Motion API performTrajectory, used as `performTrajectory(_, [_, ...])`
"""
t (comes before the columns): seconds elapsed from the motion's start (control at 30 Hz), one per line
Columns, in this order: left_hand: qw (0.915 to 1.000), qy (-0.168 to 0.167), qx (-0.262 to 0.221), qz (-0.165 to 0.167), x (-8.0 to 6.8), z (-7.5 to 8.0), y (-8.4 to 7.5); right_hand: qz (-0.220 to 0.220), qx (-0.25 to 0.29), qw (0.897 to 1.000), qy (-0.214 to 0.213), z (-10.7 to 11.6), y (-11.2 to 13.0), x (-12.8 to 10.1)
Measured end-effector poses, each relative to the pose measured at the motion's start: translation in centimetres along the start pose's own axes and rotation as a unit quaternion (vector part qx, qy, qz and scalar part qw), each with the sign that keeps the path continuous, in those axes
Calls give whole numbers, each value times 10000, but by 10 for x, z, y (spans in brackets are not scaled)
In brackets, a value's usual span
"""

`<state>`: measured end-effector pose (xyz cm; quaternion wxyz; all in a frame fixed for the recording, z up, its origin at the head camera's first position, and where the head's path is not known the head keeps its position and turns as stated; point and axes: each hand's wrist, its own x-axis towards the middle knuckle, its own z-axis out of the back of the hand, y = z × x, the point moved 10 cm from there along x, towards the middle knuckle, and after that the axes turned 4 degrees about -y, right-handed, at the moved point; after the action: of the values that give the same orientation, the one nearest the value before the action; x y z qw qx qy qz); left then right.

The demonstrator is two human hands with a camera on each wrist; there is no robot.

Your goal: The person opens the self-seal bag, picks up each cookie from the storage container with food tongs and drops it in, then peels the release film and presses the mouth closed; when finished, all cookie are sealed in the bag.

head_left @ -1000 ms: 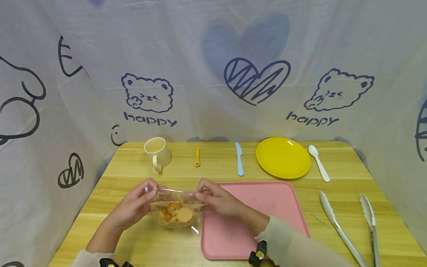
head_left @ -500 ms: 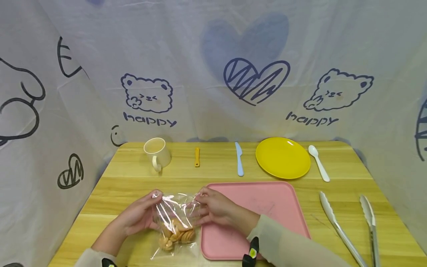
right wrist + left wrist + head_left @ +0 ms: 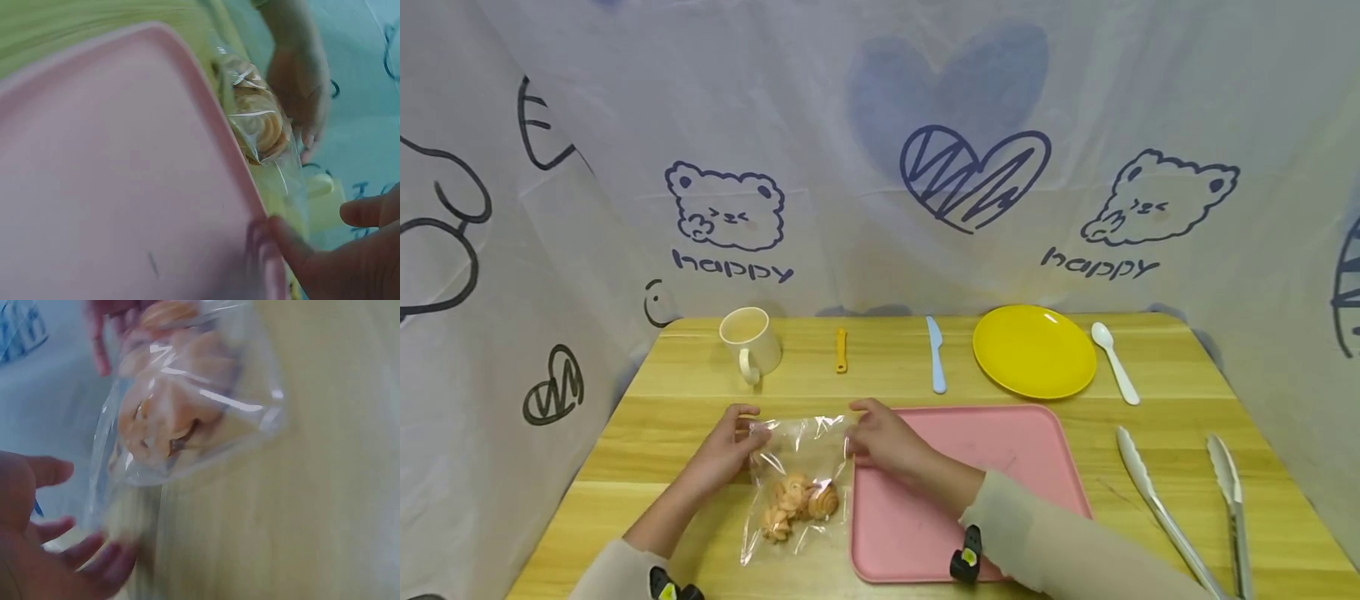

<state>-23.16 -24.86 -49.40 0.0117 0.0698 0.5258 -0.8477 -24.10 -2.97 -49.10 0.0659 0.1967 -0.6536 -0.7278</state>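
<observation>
Two hands at a clear bag of cookies beside the pink tray.

Left hand pinches the top left corner of the clear bag, and right hand pinches its top right corner, fingers curled on the plastic. The bag lies flat on the wooden table, just left of the pink tray, cookies bunched low inside. Beyond the tray stand a cream mug, a blue knife and a yellow plate.
</observation>
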Motion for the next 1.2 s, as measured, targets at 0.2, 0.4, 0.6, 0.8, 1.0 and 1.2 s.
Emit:
performTrajectory(0.2, [9340,-1106,2830,-1882,-36,-9,-56,1818,-3306,9260,-101,-17,34,-26])
performTrajectory(0.4, [9179,1,3466,-1932,-51,-56,-48,1836,-4836,8514,874,-52,16,-35])
performTrajectory(0.6, [9199,592,3574,-1501,-46,-67,-24,1408,-5304,8250,1352,-58,-4,-31])
performTrajectory(0.8, [9162,712,3657,-1474,-42,-68,-19,1260,-5681,7987,1532,-59,-13,-24])
performTrajectory(1.0, [9124,711,3737,-1513,-38,-68,-17,1150,-5880,7817,1729,-60,-13,-21])
performTrajectory(1.2, [9087,695,3804,-1574,-37,-68,-16,1103,-5880,7804,1818,-60,-12,-21])
